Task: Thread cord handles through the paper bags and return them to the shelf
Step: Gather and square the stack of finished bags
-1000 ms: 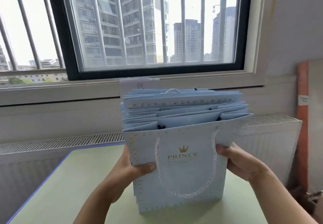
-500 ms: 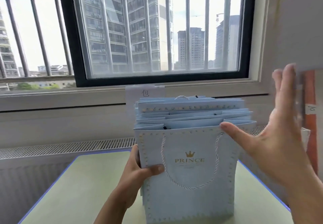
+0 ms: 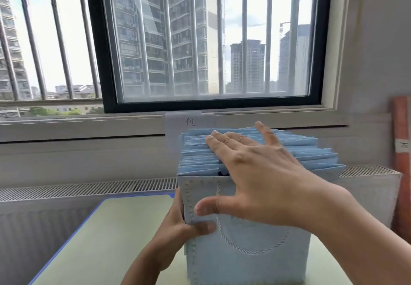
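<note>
Right hand (image 3: 262,173) has come down flat over the paper bags (image 3: 244,260).

left hand (image 3: 178,229): bare, no glove, no ring on the part that shows; thumbnail short and unpainted.
right hand (image 3: 255,182): bare, no glove, no rings on the fingers; knuckles and tendons plain across the back, nails trimmed short.
left forearm (image 3: 144,264): bare to the frame edge, no sleeve, no watch or band.
right forearm (image 3: 360,233): bare, no sleeve, no watch or bracelet at the wrist.
</note>
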The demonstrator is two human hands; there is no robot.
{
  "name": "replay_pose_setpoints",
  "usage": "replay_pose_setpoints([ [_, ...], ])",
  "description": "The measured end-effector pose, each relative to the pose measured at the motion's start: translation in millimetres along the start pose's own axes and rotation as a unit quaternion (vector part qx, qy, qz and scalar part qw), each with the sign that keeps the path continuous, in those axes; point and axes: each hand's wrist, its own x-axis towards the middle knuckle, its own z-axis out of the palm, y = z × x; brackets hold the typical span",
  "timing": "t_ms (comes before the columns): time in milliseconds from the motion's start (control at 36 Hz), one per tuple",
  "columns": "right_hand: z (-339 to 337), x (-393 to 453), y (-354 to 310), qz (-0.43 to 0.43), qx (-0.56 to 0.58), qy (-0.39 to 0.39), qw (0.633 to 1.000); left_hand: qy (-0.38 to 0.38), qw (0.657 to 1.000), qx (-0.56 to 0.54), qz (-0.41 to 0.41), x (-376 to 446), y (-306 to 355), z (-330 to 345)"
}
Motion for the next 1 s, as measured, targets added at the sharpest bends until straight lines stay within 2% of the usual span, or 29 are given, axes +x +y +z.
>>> replay_pose_setpoints([
  [111,-9,10,11,0.012,0.021,-0.016,1.0,-0.001,1.0,-0.001,0.021,-1,2,3],
  [250,-18,19,17,0.016,0.092,-0.095,0.991,0.009,1.0,0.002,0.012,0,0,4],
  [500,-30,75,29,0.023,0.2,-0.134,0.97,-0.011,1.0,0.007,-0.005,1,4,4],
  [722,-12,111,21,-0.018,0.21,-0.249,0.945,-0.019,1.0,-0.001,-0.003,2,6,3],
  [833,-11,113,21,-0.002,0.214,-0.252,0.944,-0.014,1.0,-0.001,-0.009,2,5,5],
  [944,-12,114,43,0.05,0.21,-0.17,0.961,-0.005,1.0,-0.002,-0.011,3,5,4],
  [1000,-13,110,60,0.09,0.193,-0.18,0.96,-0.002,1.0,-0.004,-0.013,4,4,5],
])
